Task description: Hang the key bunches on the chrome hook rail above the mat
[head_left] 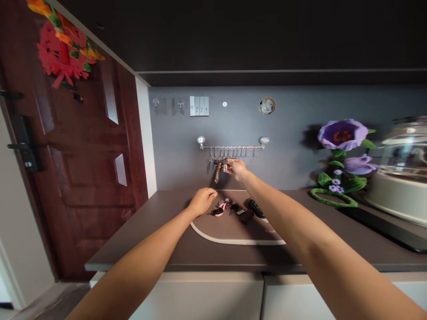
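My right hand (236, 169) is raised to the wall rail and pinches a bunch of keys (225, 167) by its ring, close under the hooks. A brown tag-like key fob (218, 172) and other keys (211, 161) hang just left of it. Low over the left part of the brown mat (230, 233) is my left hand (202, 201), its fingers curled in, with nothing showing in them. Right of that hand lie keys with a pink key fob (219, 209), dark keys (235, 207) and a black-and-green case (256, 208), partly behind my right forearm.
The metal hook rail (233, 147) is fixed to the grey wall, with more hooks to the right. Purple knitted flowers (343, 134) and a clear-domed white appliance (400, 186) stand at right. A dark shelf (267, 40) hangs overhead; a red-brown door (86, 178) is at left.
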Motion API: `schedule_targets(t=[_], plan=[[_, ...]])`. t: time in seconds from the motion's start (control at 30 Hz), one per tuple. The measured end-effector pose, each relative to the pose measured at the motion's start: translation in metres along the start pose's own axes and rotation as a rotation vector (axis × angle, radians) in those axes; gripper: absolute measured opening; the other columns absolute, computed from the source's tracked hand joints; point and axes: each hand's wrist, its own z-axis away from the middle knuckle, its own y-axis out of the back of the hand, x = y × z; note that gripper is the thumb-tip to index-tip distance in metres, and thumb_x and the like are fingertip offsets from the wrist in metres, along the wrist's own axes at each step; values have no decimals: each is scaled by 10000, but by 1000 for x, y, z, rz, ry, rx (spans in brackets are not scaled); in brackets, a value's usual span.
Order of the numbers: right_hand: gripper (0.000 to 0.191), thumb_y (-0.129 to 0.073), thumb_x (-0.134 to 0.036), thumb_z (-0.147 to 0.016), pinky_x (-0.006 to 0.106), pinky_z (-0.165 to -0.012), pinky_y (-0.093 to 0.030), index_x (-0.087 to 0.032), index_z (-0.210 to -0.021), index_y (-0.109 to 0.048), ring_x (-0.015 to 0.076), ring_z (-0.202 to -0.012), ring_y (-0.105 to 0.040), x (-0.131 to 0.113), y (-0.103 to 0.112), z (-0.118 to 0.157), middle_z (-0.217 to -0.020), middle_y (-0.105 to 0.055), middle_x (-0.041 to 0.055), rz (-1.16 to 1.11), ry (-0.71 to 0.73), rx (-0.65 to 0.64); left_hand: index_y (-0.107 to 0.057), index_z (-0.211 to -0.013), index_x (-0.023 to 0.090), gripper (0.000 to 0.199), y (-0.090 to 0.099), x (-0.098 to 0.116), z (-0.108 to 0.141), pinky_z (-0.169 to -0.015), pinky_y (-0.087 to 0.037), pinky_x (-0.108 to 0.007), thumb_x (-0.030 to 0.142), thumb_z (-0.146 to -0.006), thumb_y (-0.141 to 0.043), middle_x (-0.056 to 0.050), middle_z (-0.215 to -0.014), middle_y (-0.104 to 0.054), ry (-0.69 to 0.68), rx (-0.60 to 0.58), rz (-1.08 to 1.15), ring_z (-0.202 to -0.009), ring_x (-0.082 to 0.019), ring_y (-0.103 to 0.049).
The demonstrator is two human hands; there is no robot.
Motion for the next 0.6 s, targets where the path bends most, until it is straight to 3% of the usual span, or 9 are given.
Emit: schedule_targets(t=[0.43,0.6], plan=[[123,-458,-73,-733,170,-556,-428,-162,-695,-533,39,-497,-497,1,8,13,-585,-563,-30,82,-28,-26,-631,-724,150,240,4,1,1,-633,-373,-231,221,-794,-412,-24,-681,-618,7,-33,66,-632,-123,-526],[80,-552,-103,-702,213,-689,-445,-164,-754,-553,72,-638,-546,7,13,16,-670,-594,-4,99,4,28,-652,-823,155,218,4,0,0,-673,-402,-237,244,-771,-461,-34,-777,-656,37,-70,130,-683,-130,-556]])
